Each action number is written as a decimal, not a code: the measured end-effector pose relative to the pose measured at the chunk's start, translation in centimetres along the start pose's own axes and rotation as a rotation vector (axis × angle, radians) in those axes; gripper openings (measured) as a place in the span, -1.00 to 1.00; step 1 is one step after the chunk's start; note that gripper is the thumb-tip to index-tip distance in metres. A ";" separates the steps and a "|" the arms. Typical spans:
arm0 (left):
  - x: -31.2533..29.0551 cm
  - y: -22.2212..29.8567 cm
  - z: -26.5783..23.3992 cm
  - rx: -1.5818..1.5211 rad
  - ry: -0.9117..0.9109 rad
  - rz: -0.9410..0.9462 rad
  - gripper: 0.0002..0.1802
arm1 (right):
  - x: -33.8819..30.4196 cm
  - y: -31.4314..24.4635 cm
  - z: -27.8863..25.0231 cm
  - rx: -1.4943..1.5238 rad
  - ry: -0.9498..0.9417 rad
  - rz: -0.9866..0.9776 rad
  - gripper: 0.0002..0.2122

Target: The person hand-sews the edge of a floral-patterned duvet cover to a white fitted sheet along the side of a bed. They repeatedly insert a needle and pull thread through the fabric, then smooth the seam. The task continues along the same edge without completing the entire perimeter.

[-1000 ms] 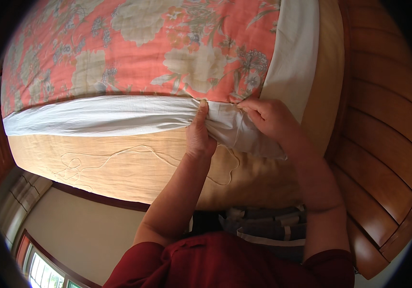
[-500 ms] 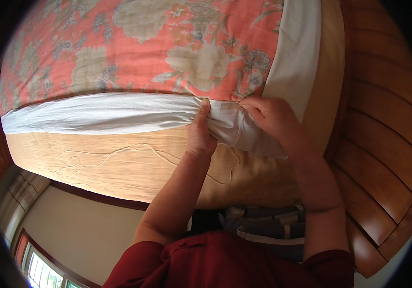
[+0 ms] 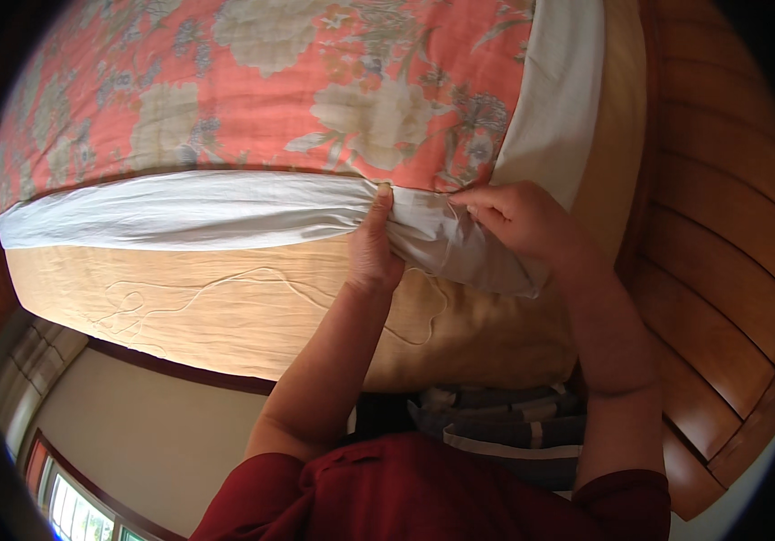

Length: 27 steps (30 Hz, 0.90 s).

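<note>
- Quilt (image 3: 252, 126), coral with large beige flowers — we see it spread out, its white border (image 3: 180, 207) running along the near side, over a tan sheet (image 3: 216, 343).
- We find the left hand (image 3: 372, 245) gripping that border, thumb up at the seam (image 3: 419, 188), the cloth bunched around it.
- The right hand (image 3: 523, 216) is curled, fingertips at the seam farther right; we cannot tell what they pinch.
- Pale thread (image 3: 264, 269) lies in loose loops on the sheet.
</note>
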<state>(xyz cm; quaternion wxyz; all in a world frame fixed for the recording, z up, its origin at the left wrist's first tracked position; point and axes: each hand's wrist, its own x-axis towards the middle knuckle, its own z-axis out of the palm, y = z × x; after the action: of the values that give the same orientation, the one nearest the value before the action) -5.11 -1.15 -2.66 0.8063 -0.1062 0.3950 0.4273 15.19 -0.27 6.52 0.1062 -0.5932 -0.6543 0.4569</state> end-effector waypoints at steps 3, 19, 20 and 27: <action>0.1 0.0 0.0 -0.002 -0.028 -0.004 -0.61 | 0.0 0.6 -1.1 0.619 -0.113 0.321 -0.72; -0.4 0.3 0.6 0.020 0.006 0.020 -0.62 | 0.1 -0.6 -1.9 -0.038 0.057 0.032 -0.85; -0.3 0.3 0.6 0.017 -0.001 0.015 -0.62 | 0.0 -0.7 -1.5 -0.082 0.030 0.019 -0.85; 0.0 0.2 0.1 -0.009 -0.004 -0.001 -0.64 | -0.2 -1.4 -0.4 0.066 -0.008 0.134 -0.85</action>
<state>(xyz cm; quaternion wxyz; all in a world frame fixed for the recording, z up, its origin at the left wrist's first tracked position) -5.22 -1.04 -2.58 0.8069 -0.1091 0.3914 0.4288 14.63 -0.11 7.86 0.0923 -0.6299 -0.5980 0.4869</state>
